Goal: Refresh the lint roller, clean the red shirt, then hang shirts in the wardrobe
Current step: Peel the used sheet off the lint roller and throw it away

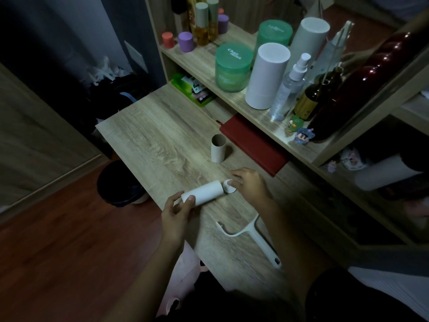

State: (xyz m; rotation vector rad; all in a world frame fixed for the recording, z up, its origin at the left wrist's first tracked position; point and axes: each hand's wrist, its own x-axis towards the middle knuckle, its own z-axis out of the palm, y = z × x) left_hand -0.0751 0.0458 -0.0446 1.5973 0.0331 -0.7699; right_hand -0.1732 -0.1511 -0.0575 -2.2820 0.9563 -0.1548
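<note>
Your left hand [177,211] grips the near end of the white refill roll [203,190], lying on the desk [162,140]. Your right hand [249,183] pinches a small round white cap [229,185] at the roll's far end. The roller handle [251,239] lies nearer you than the roll; the empty cardboard core [218,148] stands beyond it.
</note>
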